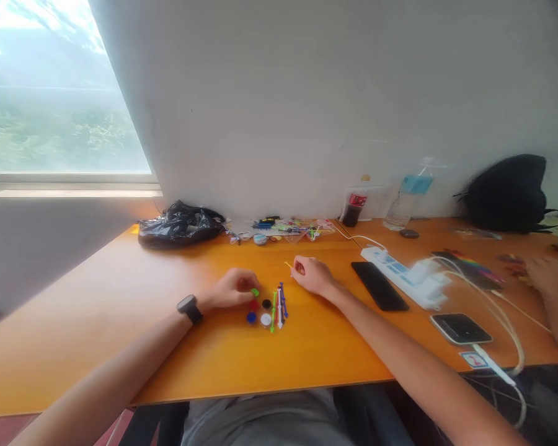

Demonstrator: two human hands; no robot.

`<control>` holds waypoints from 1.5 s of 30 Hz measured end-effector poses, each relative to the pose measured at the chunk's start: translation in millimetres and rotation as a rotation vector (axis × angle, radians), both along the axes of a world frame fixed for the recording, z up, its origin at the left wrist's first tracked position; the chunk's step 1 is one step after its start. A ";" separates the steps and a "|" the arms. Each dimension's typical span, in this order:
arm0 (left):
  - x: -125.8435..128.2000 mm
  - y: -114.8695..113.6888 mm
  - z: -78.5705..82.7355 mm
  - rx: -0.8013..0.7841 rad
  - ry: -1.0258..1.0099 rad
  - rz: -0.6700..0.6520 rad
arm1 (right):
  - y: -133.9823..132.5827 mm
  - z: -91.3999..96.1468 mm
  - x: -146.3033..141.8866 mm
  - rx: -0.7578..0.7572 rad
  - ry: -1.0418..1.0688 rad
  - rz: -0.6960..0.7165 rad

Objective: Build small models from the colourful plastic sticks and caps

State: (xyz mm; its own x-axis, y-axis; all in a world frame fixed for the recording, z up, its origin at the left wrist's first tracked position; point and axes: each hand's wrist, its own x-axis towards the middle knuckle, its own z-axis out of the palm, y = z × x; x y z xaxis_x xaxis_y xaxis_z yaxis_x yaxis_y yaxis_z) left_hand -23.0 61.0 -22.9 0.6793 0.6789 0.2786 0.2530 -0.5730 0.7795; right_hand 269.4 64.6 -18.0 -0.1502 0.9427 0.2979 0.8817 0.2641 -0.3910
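My left hand point(235, 287), with a dark watch on its wrist, is closed with its fingertips on a small bright green plastic piece point(255, 292). Just below those fingers lie a red round piece point(254, 305), a black disc point(266, 304), a blue disc point(252, 318) and a white disc point(265, 319). Beside the discs, a green arrow-ended stick point(273, 313), a white one point(279, 310) and a purple one point(283, 300) lie side by side with others. My right hand point(312, 275) pinches a thin yellow stick point(288, 265) above the table, its lower part hidden by the fingers.
Along the wall are a black plastic bag point(181, 224), assorted small parts point(283, 228), a cola bottle point(354, 207) and a water bottle point(407, 198). A phone point(380, 286), power strip point(402, 275) and cabled device point(461, 328) lie right. Another person's hand point(546, 279) is at far right.
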 end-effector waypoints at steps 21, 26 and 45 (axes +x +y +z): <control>4.1 8.7 -18.2 -0.252 -0.146 0.089 | -22.4 3.7 -24.4 0.008 0.076 0.786; 5.4 5.9 -16.3 -0.240 -0.163 0.101 | -31.8 10.0 -27.6 -0.084 0.131 0.829; 7.5 -0.8 -9.5 -0.227 -0.242 0.193 | -19.1 15.5 -14.8 -0.482 0.540 0.747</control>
State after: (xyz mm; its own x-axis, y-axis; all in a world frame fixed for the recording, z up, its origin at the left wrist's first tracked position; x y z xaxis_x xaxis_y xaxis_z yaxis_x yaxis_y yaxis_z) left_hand -15.4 60.3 -32.4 0.4660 0.8507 0.2433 0.1323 -0.3389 0.9315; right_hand 254.6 45.5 -2.5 -0.7033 0.7014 0.1158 0.2338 0.3820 -0.8941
